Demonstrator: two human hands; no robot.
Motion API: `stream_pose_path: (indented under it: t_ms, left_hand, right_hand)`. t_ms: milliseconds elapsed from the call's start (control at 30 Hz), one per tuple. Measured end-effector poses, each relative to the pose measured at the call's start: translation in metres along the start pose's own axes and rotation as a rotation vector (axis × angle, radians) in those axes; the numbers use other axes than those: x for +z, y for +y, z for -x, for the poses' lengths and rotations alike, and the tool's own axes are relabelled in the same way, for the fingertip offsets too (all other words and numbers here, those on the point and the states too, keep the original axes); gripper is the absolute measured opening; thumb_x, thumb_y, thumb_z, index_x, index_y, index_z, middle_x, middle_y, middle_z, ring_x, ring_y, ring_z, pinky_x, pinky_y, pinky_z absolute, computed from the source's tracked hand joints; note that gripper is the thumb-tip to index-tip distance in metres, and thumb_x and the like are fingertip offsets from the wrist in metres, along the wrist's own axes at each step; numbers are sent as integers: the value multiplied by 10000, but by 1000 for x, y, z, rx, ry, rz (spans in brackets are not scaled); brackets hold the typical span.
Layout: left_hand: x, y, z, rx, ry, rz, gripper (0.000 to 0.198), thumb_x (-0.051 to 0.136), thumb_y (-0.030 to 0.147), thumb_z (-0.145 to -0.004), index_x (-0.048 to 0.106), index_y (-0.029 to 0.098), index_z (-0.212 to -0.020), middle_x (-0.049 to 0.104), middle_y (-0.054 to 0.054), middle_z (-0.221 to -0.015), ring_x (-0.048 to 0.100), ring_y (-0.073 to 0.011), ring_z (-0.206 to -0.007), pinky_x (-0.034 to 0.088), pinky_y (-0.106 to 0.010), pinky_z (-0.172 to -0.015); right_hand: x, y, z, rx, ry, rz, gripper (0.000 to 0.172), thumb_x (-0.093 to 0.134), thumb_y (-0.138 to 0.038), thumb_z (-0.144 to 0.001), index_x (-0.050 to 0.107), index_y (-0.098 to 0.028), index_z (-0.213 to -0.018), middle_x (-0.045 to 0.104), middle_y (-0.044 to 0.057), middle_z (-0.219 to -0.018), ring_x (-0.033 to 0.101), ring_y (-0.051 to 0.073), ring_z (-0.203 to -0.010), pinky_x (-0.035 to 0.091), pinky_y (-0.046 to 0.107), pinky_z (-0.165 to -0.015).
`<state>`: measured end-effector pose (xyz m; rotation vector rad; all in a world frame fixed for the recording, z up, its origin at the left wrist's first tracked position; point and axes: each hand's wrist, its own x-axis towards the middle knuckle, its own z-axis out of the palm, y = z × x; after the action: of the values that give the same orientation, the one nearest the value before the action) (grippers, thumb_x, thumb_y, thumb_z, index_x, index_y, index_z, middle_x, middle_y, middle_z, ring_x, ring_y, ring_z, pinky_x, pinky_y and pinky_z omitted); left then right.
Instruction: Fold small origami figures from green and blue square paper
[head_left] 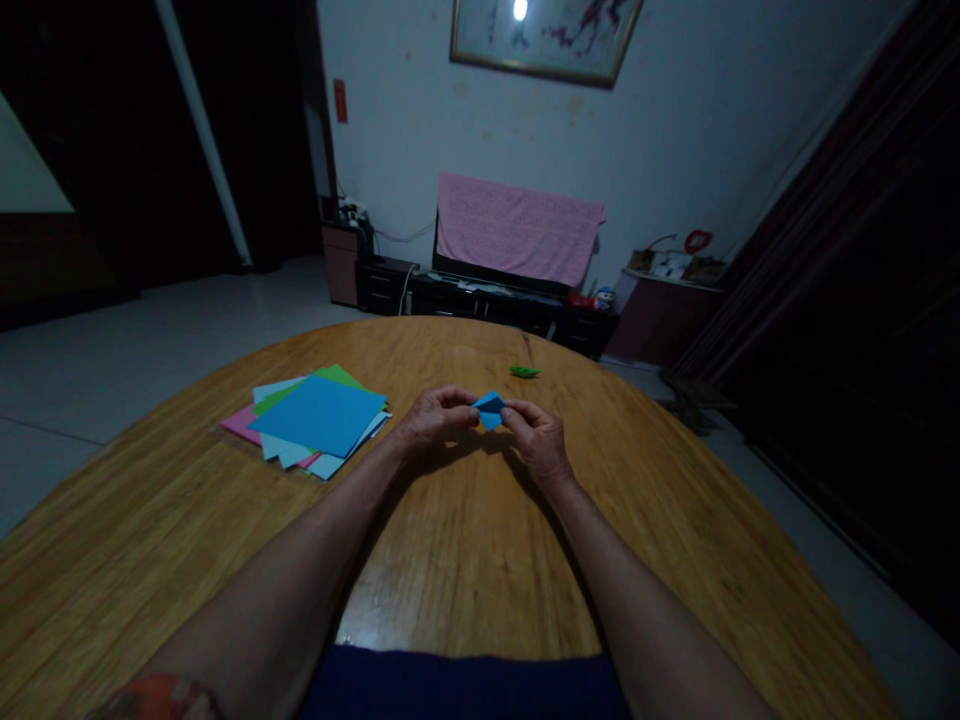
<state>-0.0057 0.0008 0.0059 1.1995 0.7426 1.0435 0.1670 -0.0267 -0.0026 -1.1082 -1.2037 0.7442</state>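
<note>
A small folded piece of blue paper (491, 408) is held just above the table, pinched at both sides. My left hand (442, 415) grips its left corner between thumb and fingers. On the opposite corner, my right hand (538, 435) has a like pinch. The paper's folds show as lighter and darker blue facets; its lower layers are partly hidden by my fingertips. Beyond my hands lies a small green folded paper piece (525, 372), low and pointed at its ends, touched by neither hand.
On the left of the round wooden table (480, 560) lies a loose stack of coloured paper sheets (322, 415), blue on top, with green, pink and pale blue below. Past the far edge stand a low black cabinet (480, 305) and a screen under a pink cloth (517, 230).
</note>
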Motion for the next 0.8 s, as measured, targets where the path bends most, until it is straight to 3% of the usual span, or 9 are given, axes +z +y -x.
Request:
stream_pose_path:
  t_ms: [267,533,667,800]
  left_hand:
    - [-4,-6,-3,-29,-70,-31,298,768,330,-645,717,136,-866,606,-31,-673,504,-98,-578,380,-260,-589]
    - [3,-2,1,1,40,-58,249,764,346,-629,681,127,-713,589,-24,-586,478,-92,-507,330,-240,-516]
    - [7,0,3,-7,44,-39,275,778,358,-612,668,121,-698,595,-26,-572,488,-89,-500,341,-231,-509]
    - [11,1,6,-26,59,67,274,781,349,-611,637,132,-695,572,-5,-556,485,-83,-471,348,-231,-493]
  right_hand:
    - [2,-3,2,-71,-48,60,235,675,-354,-668,732,-164,-794,728,56,-783,661,198,-748,517,330,-741]
    - [7,-7,5,-19,-47,3,255,675,-351,-663,703,-166,-836,721,61,-817,661,200,-763,524,330,-732]
    - [8,-8,4,23,-61,-65,378,704,-341,-636,681,-168,-971,722,72,-895,666,195,-819,519,325,-770]
    - [7,-11,5,57,-110,-57,347,692,-342,-660,698,-163,-957,720,67,-907,650,185,-814,510,309,-760]
